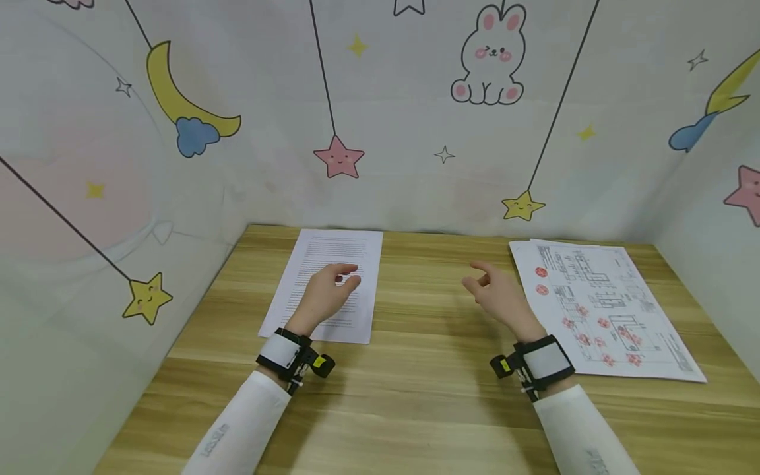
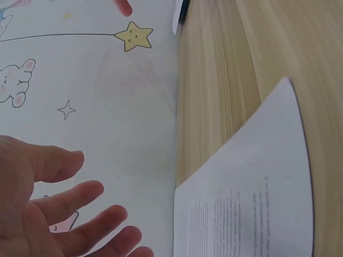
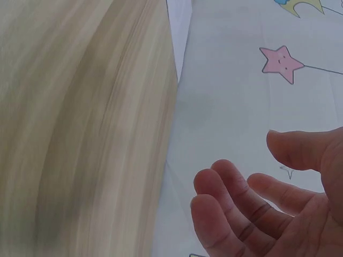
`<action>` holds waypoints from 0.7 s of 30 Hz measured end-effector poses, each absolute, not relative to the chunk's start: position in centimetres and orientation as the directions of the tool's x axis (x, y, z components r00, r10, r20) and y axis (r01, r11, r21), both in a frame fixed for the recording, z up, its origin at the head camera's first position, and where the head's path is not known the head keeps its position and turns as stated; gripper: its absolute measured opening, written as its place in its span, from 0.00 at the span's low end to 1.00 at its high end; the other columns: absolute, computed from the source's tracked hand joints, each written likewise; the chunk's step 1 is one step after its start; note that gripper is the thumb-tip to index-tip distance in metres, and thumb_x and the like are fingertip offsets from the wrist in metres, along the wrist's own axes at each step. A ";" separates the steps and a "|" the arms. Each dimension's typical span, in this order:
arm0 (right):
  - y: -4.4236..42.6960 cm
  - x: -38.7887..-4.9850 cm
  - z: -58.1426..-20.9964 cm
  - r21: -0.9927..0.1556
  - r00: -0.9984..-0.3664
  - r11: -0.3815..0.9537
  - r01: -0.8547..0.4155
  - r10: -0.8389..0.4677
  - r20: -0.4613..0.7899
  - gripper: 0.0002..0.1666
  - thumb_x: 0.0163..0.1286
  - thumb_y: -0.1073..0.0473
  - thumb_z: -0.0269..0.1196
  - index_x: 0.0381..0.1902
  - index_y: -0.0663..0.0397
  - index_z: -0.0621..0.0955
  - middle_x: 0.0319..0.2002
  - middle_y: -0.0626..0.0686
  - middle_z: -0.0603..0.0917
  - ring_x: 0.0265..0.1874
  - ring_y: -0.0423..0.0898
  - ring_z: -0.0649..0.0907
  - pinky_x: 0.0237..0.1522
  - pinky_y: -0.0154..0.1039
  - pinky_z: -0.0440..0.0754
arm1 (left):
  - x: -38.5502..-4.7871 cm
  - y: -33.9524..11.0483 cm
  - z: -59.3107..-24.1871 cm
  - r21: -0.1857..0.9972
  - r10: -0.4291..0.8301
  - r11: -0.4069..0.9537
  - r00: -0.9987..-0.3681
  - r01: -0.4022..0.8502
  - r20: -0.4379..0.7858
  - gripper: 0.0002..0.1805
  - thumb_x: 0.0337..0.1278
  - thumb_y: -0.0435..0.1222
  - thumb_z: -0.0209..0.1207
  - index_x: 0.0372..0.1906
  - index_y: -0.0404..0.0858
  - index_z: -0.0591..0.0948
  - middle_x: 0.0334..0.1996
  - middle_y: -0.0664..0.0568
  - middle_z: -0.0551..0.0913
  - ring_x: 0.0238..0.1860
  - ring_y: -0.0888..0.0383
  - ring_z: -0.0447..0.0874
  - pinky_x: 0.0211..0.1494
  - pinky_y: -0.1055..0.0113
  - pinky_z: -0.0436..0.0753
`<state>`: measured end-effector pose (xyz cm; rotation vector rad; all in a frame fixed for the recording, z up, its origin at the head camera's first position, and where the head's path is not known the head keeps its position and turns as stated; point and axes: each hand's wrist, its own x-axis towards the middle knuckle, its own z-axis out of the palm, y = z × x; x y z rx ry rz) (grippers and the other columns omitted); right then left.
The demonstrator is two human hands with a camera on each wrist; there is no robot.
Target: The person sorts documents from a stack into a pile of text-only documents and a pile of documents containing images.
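My left hand (image 1: pixel 325 292) hovers over a sheet of printed text (image 1: pixel 347 316), its fingers loosely bent and holding nothing. In the left wrist view, the thumb and fingers (image 2: pixel 88 206) are spread apart, and the text sheet (image 2: pixel 268 144) lies on the table below. My right hand (image 1: pixel 501 295) is raised above the table, just left of a stack of printed drawings (image 1: pixel 600 297) with red round marks. Between its thumb and relaxed fingers (image 3: pixel 225 209) there is only air in the right wrist view.
A wood-grain table (image 1: pixel 415 409) carries both sets of paper, the text sheet at left and the drawings at right. White cloth walls (image 1: pixel 410 198) with printed stars, a moon and a rabbit enclose the table at the back and sides. Each wrist wears a strapped camera.
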<state>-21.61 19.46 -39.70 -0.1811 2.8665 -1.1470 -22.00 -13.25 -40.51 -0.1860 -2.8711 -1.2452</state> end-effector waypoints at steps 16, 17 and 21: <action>25.9 -20.4 -38.7 -0.573 -0.996 0.819 -0.031 0.019 0.082 0.35 0.76 0.47 0.53 0.71 0.63 0.67 0.54 0.72 0.81 0.51 0.65 0.82 0.36 0.45 0.81 | -21.8 -8.2 -40.6 0.852 0.233 0.509 -0.973 0.121 -0.001 0.23 0.72 0.44 0.54 0.66 0.42 0.75 0.63 0.45 0.79 0.62 0.47 0.76 0.58 0.52 0.80; 26.1 -20.4 -38.7 -0.565 -0.996 0.825 -0.025 0.029 0.085 0.35 0.76 0.47 0.53 0.71 0.63 0.67 0.54 0.72 0.81 0.52 0.65 0.82 0.37 0.47 0.81 | -21.8 -8.0 -40.7 0.856 0.239 0.502 -0.971 0.121 -0.003 0.23 0.72 0.44 0.54 0.66 0.42 0.75 0.63 0.45 0.79 0.62 0.47 0.76 0.58 0.53 0.80; 27.1 -20.4 -39.1 -0.559 -0.996 0.829 0.005 0.051 0.067 0.35 0.76 0.47 0.52 0.71 0.64 0.66 0.58 0.72 0.78 0.56 0.67 0.80 0.46 0.57 0.81 | -21.9 -7.5 -41.1 0.873 0.245 0.478 -0.969 0.095 -0.028 0.22 0.72 0.44 0.54 0.66 0.43 0.75 0.62 0.45 0.79 0.62 0.48 0.76 0.58 0.53 0.80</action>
